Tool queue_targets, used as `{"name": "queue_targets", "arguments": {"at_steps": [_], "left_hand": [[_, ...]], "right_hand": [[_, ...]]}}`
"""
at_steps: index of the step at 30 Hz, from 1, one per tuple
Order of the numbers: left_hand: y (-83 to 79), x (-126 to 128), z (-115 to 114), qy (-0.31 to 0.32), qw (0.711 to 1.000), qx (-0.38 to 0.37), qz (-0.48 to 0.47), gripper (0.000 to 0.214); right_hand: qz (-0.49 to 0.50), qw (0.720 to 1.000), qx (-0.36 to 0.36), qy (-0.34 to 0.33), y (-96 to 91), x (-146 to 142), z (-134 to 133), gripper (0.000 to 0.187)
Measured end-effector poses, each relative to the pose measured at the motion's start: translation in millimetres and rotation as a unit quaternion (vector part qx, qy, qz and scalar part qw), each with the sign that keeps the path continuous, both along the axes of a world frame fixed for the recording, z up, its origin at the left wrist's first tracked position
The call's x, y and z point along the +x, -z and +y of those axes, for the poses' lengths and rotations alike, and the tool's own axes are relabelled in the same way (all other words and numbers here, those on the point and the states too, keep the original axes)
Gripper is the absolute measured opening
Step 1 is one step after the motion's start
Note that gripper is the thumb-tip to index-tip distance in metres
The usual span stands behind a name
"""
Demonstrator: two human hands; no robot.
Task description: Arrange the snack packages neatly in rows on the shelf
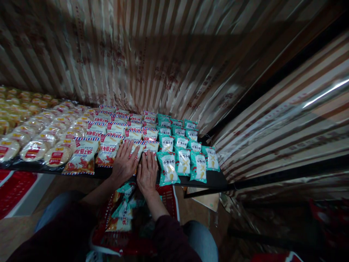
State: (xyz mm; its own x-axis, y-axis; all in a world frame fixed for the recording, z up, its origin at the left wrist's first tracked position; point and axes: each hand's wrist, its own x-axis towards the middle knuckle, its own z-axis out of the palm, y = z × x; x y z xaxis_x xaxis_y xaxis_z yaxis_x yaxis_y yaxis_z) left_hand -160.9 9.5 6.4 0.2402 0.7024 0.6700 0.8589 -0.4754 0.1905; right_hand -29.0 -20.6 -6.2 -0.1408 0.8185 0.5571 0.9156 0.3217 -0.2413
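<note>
My left hand (125,163) lies with its fingers stretched over the front of a white-and-red snack bag (135,147) that has a striped top edge. Close beside it, my right hand (147,169) rests flat on the neighbouring white-and-red bag (151,146), fingers pointing away from me. Both bags stand in the front row of several alike on the dark shelf (215,181). Just right of my right hand begin rows of teal snack bags (168,168). My palms partly hide the two bags under them.
Round crackers in clear wrap (35,150) fill the shelf's left part, with yellow packs (16,103) behind. A red basket (174,203) holding loose snack bags (122,211) stands below, between my knees. Striped plastic sheeting (169,58) hangs behind; a dark metal post (272,80) rises at right.
</note>
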Motion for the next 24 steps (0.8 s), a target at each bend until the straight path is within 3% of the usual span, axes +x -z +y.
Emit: {"name": "queue_targets", "arguments": {"at_steps": [7,13,18,24], "left_hand": [[-6.4,1.3,-6.0,0.0,0.999,0.02,-0.027,0.05],[-1.9,-0.3,-7.1,0.019,0.998,0.018,-0.054,0.048],[-0.7,-10.4,-2.6,0.011,0.998,0.016,-0.068,0.048],[-2.0,-30.0,4.0,-0.01,0.996,0.009,-0.09,0.044]], "right_hand": [[0.012,0.999,0.028,-0.01,0.6,1.2,-1.3,0.046],[0.016,0.998,0.041,-0.034,-8.4,0.2,6.4,0.048],[0.009,0.999,0.008,-0.053,-24.8,-5.5,29.0,0.049],[-0.006,0.992,-0.047,-0.115,-52.1,-23.0,74.7,0.047]]}}
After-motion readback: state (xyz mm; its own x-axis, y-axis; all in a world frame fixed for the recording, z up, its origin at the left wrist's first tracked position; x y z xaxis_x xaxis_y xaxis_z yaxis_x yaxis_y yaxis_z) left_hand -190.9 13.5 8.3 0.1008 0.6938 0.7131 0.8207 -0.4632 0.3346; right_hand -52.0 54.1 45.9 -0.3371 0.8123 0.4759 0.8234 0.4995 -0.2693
